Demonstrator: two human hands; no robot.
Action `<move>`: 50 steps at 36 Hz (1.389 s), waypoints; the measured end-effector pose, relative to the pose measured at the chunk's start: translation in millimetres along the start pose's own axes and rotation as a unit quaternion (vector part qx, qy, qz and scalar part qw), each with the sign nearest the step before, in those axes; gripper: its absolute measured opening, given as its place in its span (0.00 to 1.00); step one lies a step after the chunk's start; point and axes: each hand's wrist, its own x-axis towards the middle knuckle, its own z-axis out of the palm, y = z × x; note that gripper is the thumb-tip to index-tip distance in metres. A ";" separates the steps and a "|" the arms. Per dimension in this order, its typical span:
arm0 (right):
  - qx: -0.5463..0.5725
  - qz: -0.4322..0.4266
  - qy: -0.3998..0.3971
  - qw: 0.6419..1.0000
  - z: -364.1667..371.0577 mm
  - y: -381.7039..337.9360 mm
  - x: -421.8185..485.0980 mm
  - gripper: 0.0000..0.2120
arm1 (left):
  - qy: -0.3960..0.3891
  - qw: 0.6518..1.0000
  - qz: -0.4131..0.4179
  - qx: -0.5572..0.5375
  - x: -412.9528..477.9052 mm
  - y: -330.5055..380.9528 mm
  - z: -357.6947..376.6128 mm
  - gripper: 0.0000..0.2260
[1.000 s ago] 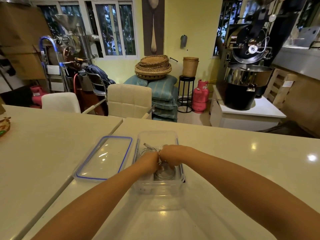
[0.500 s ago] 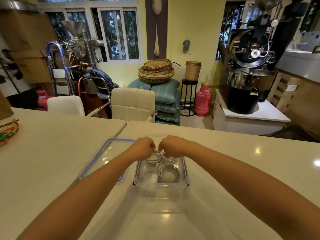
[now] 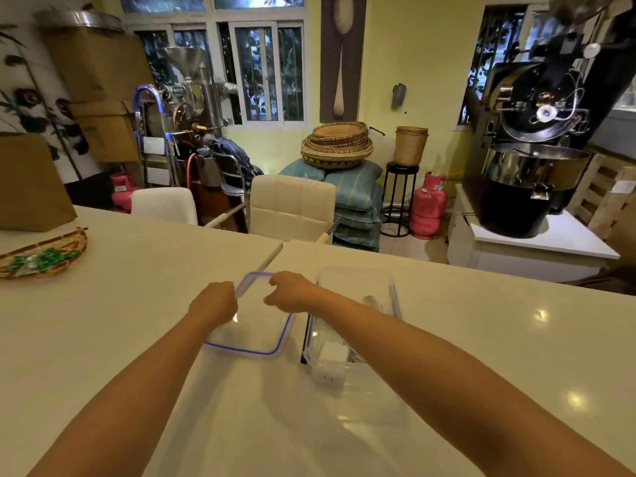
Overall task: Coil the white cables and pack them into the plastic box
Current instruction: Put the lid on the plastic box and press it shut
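Note:
The clear plastic box (image 3: 390, 290) stands on the white table, right of centre. Inside it lie a coiled white cable (image 3: 373, 302) and a white charger block (image 3: 331, 352); my right forearm hides part of the contents. Its clear lid (image 3: 253, 333) with a blue seal lies just left of the box. My left hand (image 3: 215, 301) is curled on the lid's far left edge. Over the lid's far edge sits my right hand (image 3: 292, 290) with fingers bent; whether it grips the lid is unclear.
A woven tray (image 3: 44, 254) with green-wrapped items lies at the table's far left, beside a brown box (image 3: 31, 187). Two cream chairs (image 3: 292, 204) stand behind the table. A seam (image 3: 272, 261) runs between the two tabletops.
Both hands have left the box and moved left onto the lid. The coiled cable now lies in the box. The camera has shifted left.

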 end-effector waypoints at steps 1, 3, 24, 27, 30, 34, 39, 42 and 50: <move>0.017 0.017 -0.010 1.000 4.8 -3.3 2.2 0.20 | -0.009 1.000 -0.006 0.013 -0.7 -5.0 2.3 0.12; 0.049 0.052 -0.031 0.997 14.7 -8.5 6.8 0.19 | -0.024 0.999 -0.017 0.032 -2.1 -12.5 6.3 0.13; 0.276 0.240 0.013 0.931 64.9 -5.7 49.0 0.26 | -0.064 0.996 -0.056 0.007 7.6 -38.3 21.5 0.12; 0.292 0.239 0.042 0.925 53.7 -10.1 39.3 0.26 | -0.064 0.997 -0.053 -0.006 9.2 -40.7 11.8 0.13; 0.277 0.199 0.079 0.937 41.9 -10.2 27.3 0.22 | -0.057 0.996 -0.051 -0.041 10.3 -40.7 -2.5 0.14; 0.293 0.128 0.134 0.938 15.6 -2.9 10.1 0.19 | -0.047 0.988 -0.057 -0.134 9.9 -32.0 -25.7 0.10; 0.338 0.103 0.210 0.912 -22.3 10.9 2.1 0.20 | -0.040 0.976 -0.042 -0.208 1.4 0.2 -44.1 0.09; 0.366 0.098 0.252 0.891 -45.0 18.9 -4.5 0.20 | -0.062 0.974 -0.026 -0.218 -8.5 28.5 -46.8 0.11; 0.303 0.021 0.403 0.863 -82.5 30.2 -49.3 0.20 | -0.114 0.840 0.061 -0.526 -30.6 112.2 -79.3 0.25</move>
